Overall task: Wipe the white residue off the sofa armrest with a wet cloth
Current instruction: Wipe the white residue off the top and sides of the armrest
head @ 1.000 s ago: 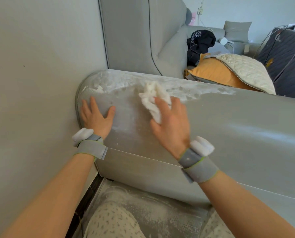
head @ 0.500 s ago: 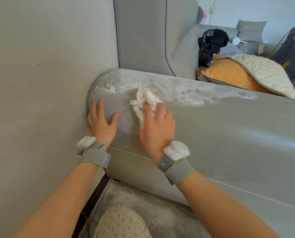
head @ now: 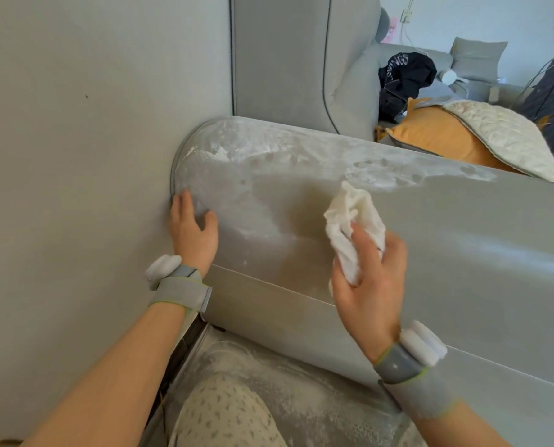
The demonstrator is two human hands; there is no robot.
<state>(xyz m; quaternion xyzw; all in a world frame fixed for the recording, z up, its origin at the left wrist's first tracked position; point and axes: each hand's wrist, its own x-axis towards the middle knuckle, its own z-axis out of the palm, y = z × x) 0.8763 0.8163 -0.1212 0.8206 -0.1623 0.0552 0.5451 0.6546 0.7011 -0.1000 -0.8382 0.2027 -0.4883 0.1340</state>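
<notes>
Cloth (head: 353, 221) in right hand (head: 370, 279); left hand (head: 193, 232) at armrest (head: 446, 240) edge.

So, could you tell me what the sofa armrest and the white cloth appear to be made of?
The sofa armrest looks like smooth grey leather or faux leather: it has a soft sheen and a stitched seam, though which one is unclear. The white cloth, gripped in the right hand, looks like soft woven or paper fabric, matte and crumpled into folds.

right hand (head: 370, 279) and cloth (head: 353, 221) now farther right, off the residue (head: 269, 150)
</notes>
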